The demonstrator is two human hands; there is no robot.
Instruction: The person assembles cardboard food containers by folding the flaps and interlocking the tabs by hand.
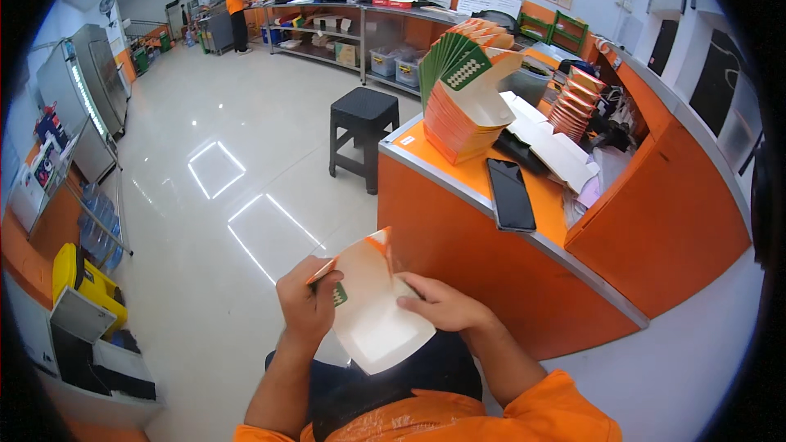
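Note:
Above my lap I hold a paper food box [372,311], white inside, with orange and green print on its outer flaps. Its inside faces up toward me. My left hand [305,299] grips the left wall, thumb over the edge. At the right wall, my right hand [442,304] is closed with the thumb inside the box and the fingers partly hidden behind it. On the orange counter [405,151] to the right stands a tall nested stack of similar boxes [463,119], their green and orange flaps fanned upward.
A black phone [510,195] lies at the counter's edge. Behind it are opened white cartons [548,143] and stacked orange paper cups [573,110]. A black stool [364,127] stands beyond the counter. Far back, a person in orange [236,8] stands by shelves. A yellow bin [86,282] is at left.

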